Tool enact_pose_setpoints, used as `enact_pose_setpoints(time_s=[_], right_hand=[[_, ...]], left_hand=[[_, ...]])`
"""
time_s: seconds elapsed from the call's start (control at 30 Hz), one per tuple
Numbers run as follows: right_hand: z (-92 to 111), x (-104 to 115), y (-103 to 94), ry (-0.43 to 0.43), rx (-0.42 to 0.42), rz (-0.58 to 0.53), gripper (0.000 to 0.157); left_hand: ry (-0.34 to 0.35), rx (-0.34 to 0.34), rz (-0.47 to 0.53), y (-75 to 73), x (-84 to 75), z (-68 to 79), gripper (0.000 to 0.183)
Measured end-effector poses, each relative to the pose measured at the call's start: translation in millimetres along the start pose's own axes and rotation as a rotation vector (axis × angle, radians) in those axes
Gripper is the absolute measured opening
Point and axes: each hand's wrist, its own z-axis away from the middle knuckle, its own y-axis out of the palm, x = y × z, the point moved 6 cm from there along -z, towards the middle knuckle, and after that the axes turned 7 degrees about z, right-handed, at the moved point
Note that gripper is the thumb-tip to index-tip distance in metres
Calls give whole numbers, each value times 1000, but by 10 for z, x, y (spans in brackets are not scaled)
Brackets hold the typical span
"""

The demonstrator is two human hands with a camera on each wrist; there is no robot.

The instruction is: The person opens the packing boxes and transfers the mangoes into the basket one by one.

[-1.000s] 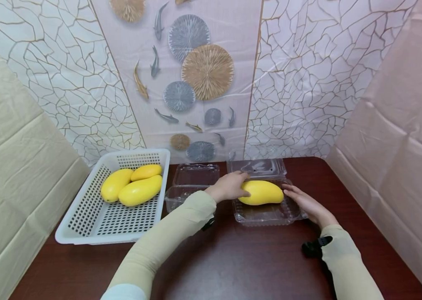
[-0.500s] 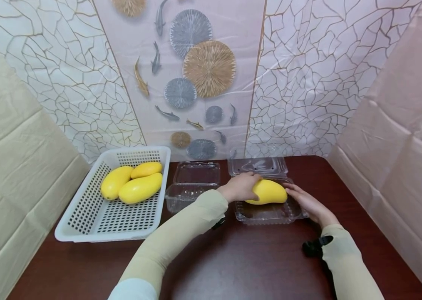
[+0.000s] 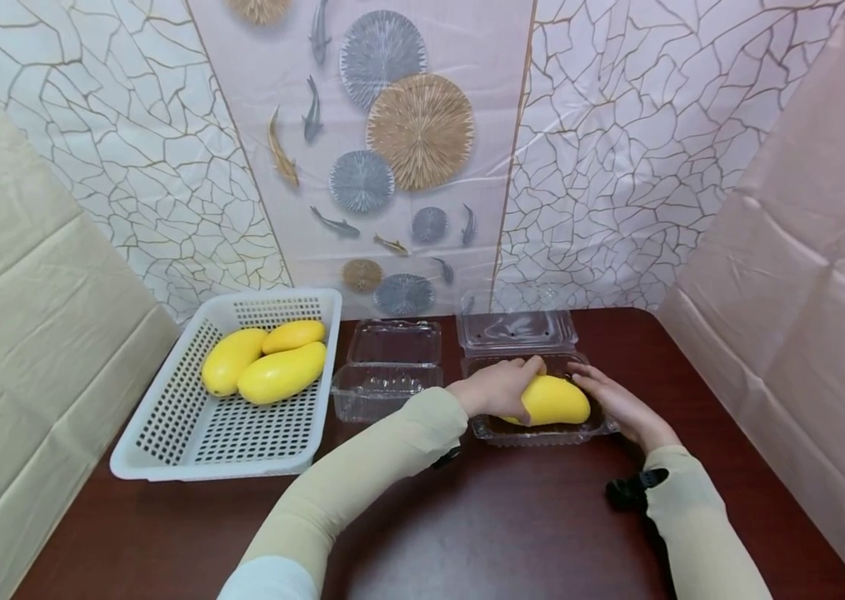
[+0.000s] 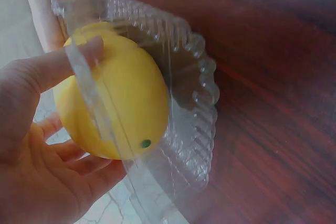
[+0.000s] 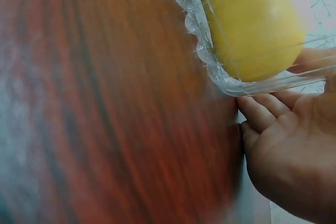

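My left hand [image 3: 496, 390] holds a yellow mango [image 3: 562, 402] by its left end, thumb on the near side. The mango lies low inside an open clear plastic clamshell box [image 3: 523, 438], whose lid [image 3: 516, 331] is folded back. In the left wrist view the thumb and fingers span the mango [image 4: 126, 98], a green spot on its end. My right hand [image 3: 621, 408] is at the box's right side, fingers extended. The right wrist view shows those fingers [image 5: 257, 113] right by the clear wall [image 5: 202, 40], the mango inside it.
A white perforated basket [image 3: 167, 475] with 3 more mangoes [image 3: 282, 372] stands on the left. Between it and my left hand lies a second clear clamshell box [image 3: 362, 406], its lid up. Patterned cloth [image 3: 362, 183] hangs behind the dark red wooden table [image 3: 535, 525].
My left hand has moved right and nearer with the mango, which has sunk lower into the clamshell box. My right hand has stayed almost in place at the box's side.
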Motion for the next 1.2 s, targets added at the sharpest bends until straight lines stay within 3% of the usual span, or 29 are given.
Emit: enact_pose_setpoints(time_s=[0.17,0.43,0.87,1.2], right_hand=[[-8,11,-2,-17,-1,1,66],[17,33,-21,-39,-5,19,69],[17,24,1,-48,-11,30,67],[25,57,12,-50,-9,35,65]], left_hand=[[44,7,-51,64,-73,39,74],[31,-26,-173,101,-161,104,72],[25,-64,-197,159,-141,149,73],[57,-69,-270,180,-131,120,78]])
